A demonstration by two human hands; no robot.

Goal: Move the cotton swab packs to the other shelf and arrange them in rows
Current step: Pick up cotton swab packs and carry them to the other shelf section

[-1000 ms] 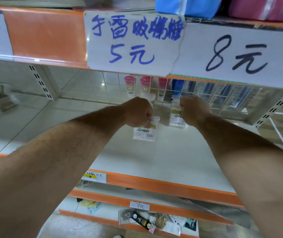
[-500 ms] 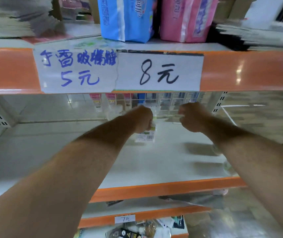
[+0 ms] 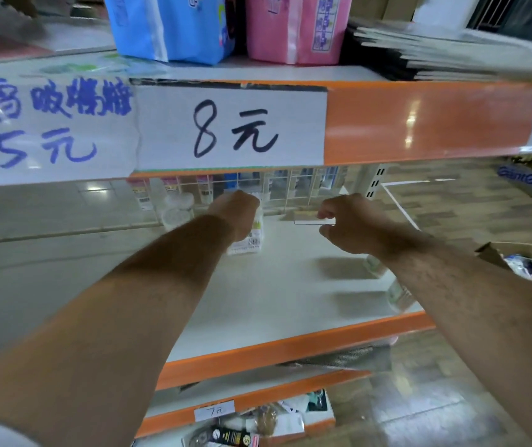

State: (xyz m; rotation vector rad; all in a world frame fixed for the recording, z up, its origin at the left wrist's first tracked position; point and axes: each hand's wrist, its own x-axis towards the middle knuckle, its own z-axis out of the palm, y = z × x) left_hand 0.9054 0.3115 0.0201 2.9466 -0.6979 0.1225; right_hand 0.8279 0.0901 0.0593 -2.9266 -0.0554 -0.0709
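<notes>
My left hand grips a cotton swab pack by its top; the clear bag with white swabs and a green label hangs just above the white shelf board. My right hand is further right and pinches a second cotton swab pack, held flat and seen edge-on. Two more packs lie near the shelf's right edge, partly hidden under my right forearm.
A wire mesh with small bottles behind it closes the back of the shelf. White tubs stand at the back left. Blue and pink packages sit on the shelf above. An open cardboard box is at the right.
The view has swung to the right along the shelf. My right hand moved right, away from the left, and its pack now lies flat. The left hand keeps its pack.
</notes>
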